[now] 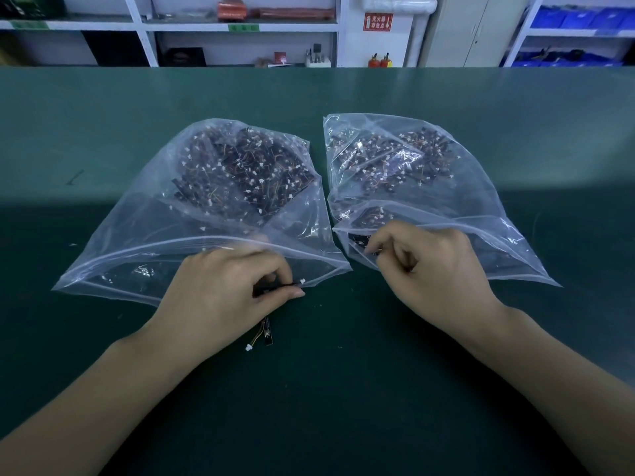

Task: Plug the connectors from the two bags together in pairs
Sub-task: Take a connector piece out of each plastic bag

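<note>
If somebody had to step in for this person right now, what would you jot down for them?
Left hand: pinches a small black wired connector piece with a white plug, just outside the mouth of the left bag.
Right hand: fingers curled in the mouth of the right bag, seemingly picking a piece; what it holds is unclear.
Both clear zip bags lie open on the green table, still full of connectors.
One loose piece lies on the table below the left hand.
Done: no joined pair is plainly visible.
Left: nearly all of the pairing.
</note>
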A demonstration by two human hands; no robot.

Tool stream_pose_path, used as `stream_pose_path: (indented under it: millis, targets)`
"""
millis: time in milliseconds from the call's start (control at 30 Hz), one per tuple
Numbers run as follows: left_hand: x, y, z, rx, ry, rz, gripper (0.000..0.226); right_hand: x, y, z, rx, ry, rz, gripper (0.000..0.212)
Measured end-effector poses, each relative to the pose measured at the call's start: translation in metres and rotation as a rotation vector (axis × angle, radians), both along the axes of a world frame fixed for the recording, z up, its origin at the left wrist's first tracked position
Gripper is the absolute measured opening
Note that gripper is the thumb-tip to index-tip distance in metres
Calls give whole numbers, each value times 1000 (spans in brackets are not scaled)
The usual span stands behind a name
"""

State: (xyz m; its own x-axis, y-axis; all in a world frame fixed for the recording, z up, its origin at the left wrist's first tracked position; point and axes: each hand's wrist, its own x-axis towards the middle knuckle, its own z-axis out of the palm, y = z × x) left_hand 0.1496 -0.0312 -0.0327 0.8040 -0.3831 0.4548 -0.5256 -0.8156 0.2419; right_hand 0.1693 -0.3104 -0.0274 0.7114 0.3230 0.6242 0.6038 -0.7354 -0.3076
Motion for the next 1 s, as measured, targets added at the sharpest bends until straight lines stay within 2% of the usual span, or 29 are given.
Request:
stream_pose_path:
  millis: [300, 400, 533, 700, 1000]
  targets:
    - [-5, -5, 3, -43, 59, -57, 17, -9, 9, -4, 32, -7, 200, 24]
    - [-4, -6, 1, -31, 65, -116, 12, -11, 12, -6, 14, 24, 220, 25]
    - [-1, -5, -5, 2, 37, -169, 21, -10, 13, -8, 24, 60, 234, 26]
    - [-1, -3, -4, 0, -25, -190, 15, -9, 14, -9, 33, 70, 234, 26]
    - [-8, -11, -3, -285, -157, -245, 20, -10, 14, -9, 43, 101, 268, 24]
